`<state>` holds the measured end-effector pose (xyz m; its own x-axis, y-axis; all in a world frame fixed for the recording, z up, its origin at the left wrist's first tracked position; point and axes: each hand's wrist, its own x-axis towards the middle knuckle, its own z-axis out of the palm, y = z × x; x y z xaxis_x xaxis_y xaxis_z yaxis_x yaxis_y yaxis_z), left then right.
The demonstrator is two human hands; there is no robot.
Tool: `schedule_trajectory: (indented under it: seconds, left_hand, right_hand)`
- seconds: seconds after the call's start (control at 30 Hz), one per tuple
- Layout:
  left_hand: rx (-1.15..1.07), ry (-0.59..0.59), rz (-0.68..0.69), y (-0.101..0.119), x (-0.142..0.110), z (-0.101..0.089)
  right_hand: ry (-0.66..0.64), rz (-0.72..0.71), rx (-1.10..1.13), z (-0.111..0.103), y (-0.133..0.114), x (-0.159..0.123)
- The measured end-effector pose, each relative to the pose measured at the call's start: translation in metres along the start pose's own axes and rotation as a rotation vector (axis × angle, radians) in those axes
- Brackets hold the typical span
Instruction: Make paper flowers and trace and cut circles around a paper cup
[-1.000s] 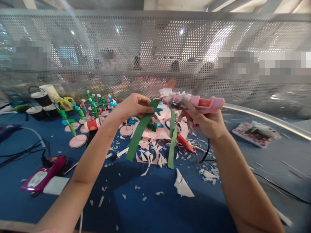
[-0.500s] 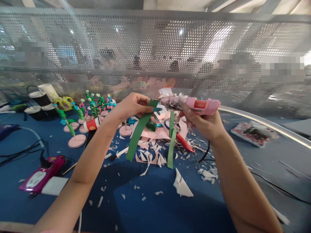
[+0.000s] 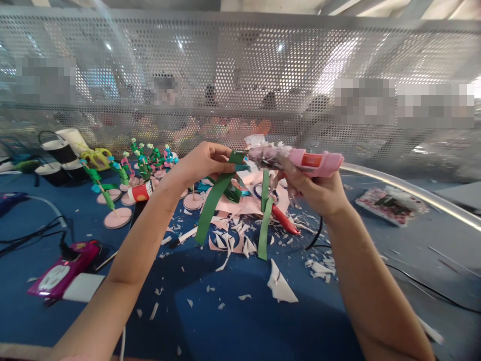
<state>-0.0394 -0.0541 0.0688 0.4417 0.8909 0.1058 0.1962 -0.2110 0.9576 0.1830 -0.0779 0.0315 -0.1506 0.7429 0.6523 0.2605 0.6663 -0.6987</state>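
Note:
My left hand [image 3: 205,161] is raised over the table, its fingers pinched on the top of a long green paper strip [image 3: 212,203] that hangs down. My right hand [image 3: 319,193] grips a pink glue gun [image 3: 310,163]; the gun's nozzle end, wrapped in crumpled pink and clear material, points left and meets the strip's top. A second green strip [image 3: 265,220] dangles below the nozzle. Both hands are close together at chest height above the blue table [image 3: 233,321].
Pink and white paper scraps [image 3: 233,240] litter the blue table, with red-handled scissors [image 3: 283,219]. Small paper flowers on pink round bases [image 3: 118,216] stand at left, near cups [image 3: 62,150]. A magenta device [image 3: 62,268] and cables lie front left. A perforated metal screen [image 3: 240,85] backs the table.
Almost nothing has changed: both hands and the glue gun have shifted slightly, staying together at the green strip's top.

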Motion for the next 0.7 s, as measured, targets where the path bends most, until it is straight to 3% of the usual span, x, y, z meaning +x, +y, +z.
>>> schedule_trajectory:
  seconds: [0.7]
  left_hand:
    - [0.048,-0.016,0.023,-0.003,0.001,0.0]
  right_hand:
    - [-0.048,-0.018,-0.017,0.004,-0.009,0.002]
